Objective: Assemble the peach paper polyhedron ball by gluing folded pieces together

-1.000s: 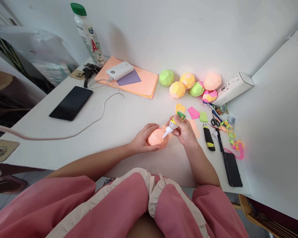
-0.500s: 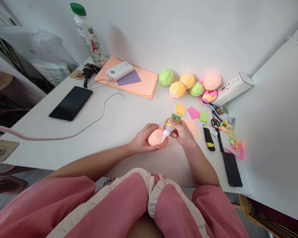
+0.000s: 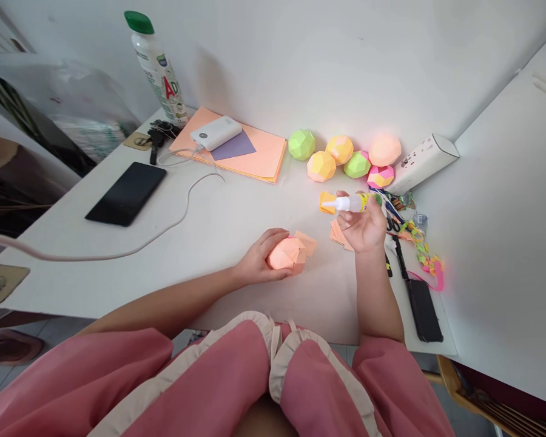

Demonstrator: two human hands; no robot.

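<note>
My left hand (image 3: 262, 258) is wrapped round a peach faceted paper ball (image 3: 286, 255) above the white table. A loose peach paper piece (image 3: 306, 243) sticks out at the ball's upper right. Off to the right, my right hand (image 3: 366, 229) grips a small glue bottle (image 3: 355, 203), its white nozzle pointing left. Under the nozzle lie orange paper pieces (image 3: 326, 201). Peach paper pieces (image 3: 339, 233) lie left of my right wrist, partly hidden by that hand. Scissors (image 3: 392, 226) show just beyond it.
Finished paper balls (image 3: 322, 166) stand along the wall beside a white box (image 3: 423, 162). Peach paper sheets (image 3: 255, 161) carry a power bank (image 3: 216, 132). A tablet (image 3: 126, 194), a cable (image 3: 182, 224), a tall bottle (image 3: 159, 76) and a black phone (image 3: 425, 311) are also here.
My right hand has moved the glue bottle up and right, away from the ball, turning it from nozzle-down to nearly level. My left hand keeps hold of the ball.
</note>
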